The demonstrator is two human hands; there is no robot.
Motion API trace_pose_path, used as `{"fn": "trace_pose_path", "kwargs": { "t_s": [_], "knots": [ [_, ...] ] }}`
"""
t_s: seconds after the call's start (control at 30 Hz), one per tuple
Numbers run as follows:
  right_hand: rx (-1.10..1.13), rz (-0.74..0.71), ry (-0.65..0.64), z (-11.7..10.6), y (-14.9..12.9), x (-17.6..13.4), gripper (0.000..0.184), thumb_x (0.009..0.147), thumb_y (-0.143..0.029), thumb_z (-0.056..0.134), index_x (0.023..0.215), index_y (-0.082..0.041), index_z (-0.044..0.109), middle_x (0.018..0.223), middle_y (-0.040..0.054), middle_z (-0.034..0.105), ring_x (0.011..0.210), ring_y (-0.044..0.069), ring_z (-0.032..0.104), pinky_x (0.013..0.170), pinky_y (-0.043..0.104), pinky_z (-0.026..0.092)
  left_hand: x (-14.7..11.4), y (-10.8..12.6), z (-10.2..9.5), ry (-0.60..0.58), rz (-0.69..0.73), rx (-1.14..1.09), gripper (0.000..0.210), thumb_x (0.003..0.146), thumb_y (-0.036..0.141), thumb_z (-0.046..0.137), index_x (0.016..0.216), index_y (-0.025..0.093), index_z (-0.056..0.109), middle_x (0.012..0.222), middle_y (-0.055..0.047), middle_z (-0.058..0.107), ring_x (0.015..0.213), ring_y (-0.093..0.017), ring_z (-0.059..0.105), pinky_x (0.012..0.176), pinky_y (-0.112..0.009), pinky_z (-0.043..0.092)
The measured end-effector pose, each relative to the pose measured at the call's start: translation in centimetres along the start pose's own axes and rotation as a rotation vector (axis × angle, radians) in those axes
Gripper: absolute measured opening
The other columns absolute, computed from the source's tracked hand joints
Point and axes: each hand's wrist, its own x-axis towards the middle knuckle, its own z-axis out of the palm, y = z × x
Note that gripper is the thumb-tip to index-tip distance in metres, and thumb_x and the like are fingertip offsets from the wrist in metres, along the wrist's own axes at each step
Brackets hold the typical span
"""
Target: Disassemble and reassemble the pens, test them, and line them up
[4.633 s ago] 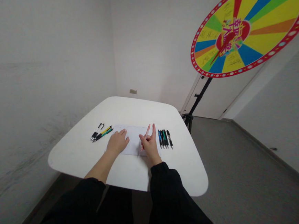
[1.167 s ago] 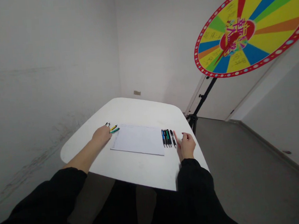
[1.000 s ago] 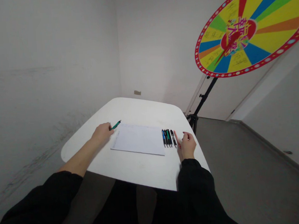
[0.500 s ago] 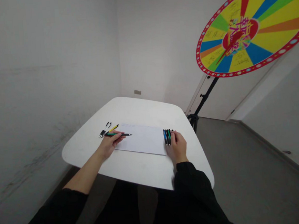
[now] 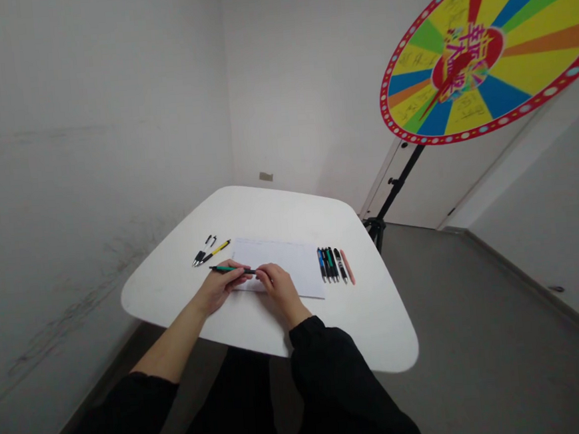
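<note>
Over the lower left part of the white paper [image 5: 292,257], my left hand [image 5: 218,288] is closed around a green and black pen [image 5: 222,268]. My right hand [image 5: 276,286] pinches the tip end of that same pen, so it lies level between both hands. Right of the paper is a neat row of several pens, among them a blue pen [image 5: 321,262], a green pen [image 5: 331,264], a black and white pen [image 5: 341,265] and a pink pen [image 5: 347,266]. Left of the paper lie a yellow and black pen [image 5: 216,250] and clear pens [image 5: 203,252] with black parts.
All of this rests on a white table [image 5: 359,335] with rounded corners. A wall [image 5: 67,194] runs along the left. Past the table's right side, a colourful prize wheel [image 5: 487,54] stands on a black stand [image 5: 397,185].
My right hand has left the row of pens on the right and moved left to the pen in my left hand. That pen has shifted slightly down, and the whole row now shows.
</note>
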Motion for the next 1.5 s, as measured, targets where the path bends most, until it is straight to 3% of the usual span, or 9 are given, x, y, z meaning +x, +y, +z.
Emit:
{"fn": "trace_pose_path", "kwargs": {
  "t_s": [0.27,0.43,0.73,0.93,1.07,1.3,1.43,1.5],
  "knots": [
    [-0.067,0.067,-0.026,-0.3,0.6,-0.4,0.038,0.108,-0.042,0.042,0.081,-0.024,0.062,0.078,0.0022,0.066,0.077,0.019,0.061,0.075,0.031,0.045,-0.4,0.1,0.2,-0.050,-0.003,0.032,0.028,0.071,0.024,0.092,0.089,0.013,0.073,0.096,-0.009,0.080,0.091,-0.020,0.079,0.083,-0.026,0.063],
    [-0.076,0.072,0.010,-0.3,1.1,-0.4,0.040,0.108,-0.041,0.039,0.079,-0.025,0.061,0.072,0.0011,0.061,0.073,0.019,0.059,0.072,0.030,0.045,0.0,-0.2,-0.2,0.057,0.075,0.013,0.036,0.066,0.026,0.094,0.090,0.015,0.070,0.089,-0.006,0.079,0.086,-0.019,0.078,0.080,-0.026,0.064],
    [-0.083,0.011,0.053,-0.7,1.0,-0.5,0.026,0.105,-0.036,0.049,0.089,-0.025,0.067,0.084,0.0050,0.067,0.083,0.022,0.062,0.079,0.034,0.049,0.7,-0.4,-0.5,0.181,0.071,0.023,0.034,0.065,0.025,0.094,0.084,0.015,0.068,0.078,-0.003,0.075,0.081,-0.019,0.078,0.072,-0.023,0.063],
    [-0.013,0.019,0.106,-0.6,0.8,-0.4,0.013,0.099,-0.035,0.062,0.099,-0.025,0.070,0.093,0.0066,0.070,0.089,0.023,0.064,0.084,0.037,0.052,0.8,-0.4,-0.5,0.198,0.084,-0.014,0.033,0.065,0.023,0.094,0.083,0.014,0.069,0.078,-0.002,0.075,0.078,-0.017,0.077,0.072,-0.022,0.063],
    [0.041,0.040,0.109,-0.8,0.4,-0.5,0.021,0.100,-0.039,0.061,0.112,-0.023,0.070,0.097,0.0066,0.070,0.090,0.022,0.065,0.086,0.037,0.053,0.8,-0.4,-0.6,0.193,0.095,-0.024,0.031,0.065,0.022,0.094,0.083,0.014,0.070,0.080,-0.003,0.075,0.079,-0.017,0.077,0.074,-0.024,0.064],
    [0.005,0.050,0.043,-1.0,0.2,-0.6,0.027,0.105,-0.032,0.048,0.090,-0.023,0.068,0.084,0.0042,0.068,0.085,0.021,0.064,0.084,0.034,0.050,0.8,-0.3,-0.5,0.188,0.088,-0.025,0.035,0.062,0.024,0.096,0.082,0.013,0.069,0.079,-0.004,0.075,0.078,-0.018,0.077,0.073,-0.024,0.064],
    [0.040,0.025,0.082,-0.8,0.3,-0.5,0.013,0.100,-0.030,0.057,0.100,-0.022,0.068,0.095,0.0060,0.069,0.090,0.020,0.065,0.085,0.033,0.051,0.6,-0.1,-0.3,0.187,0.076,-0.042,0.038,0.060,0.023,0.098,0.082,0.013,0.069,0.078,-0.003,0.075,0.078,-0.017,0.077,0.072,-0.022,0.063],
    [0.104,0.033,0.113,-0.7,0.3,-0.5,0.018,0.096,-0.030,0.064,0.112,-0.022,0.067,0.100,0.0063,0.069,0.088,0.020,0.065,0.084,0.033,0.053,0.6,0.1,-0.2,0.191,0.069,-0.047,0.037,0.060,0.022,0.098,0.081,0.013,0.069,0.077,-0.003,0.075,0.078,-0.017,0.077,0.071,-0.022,0.062]
  ]
}}
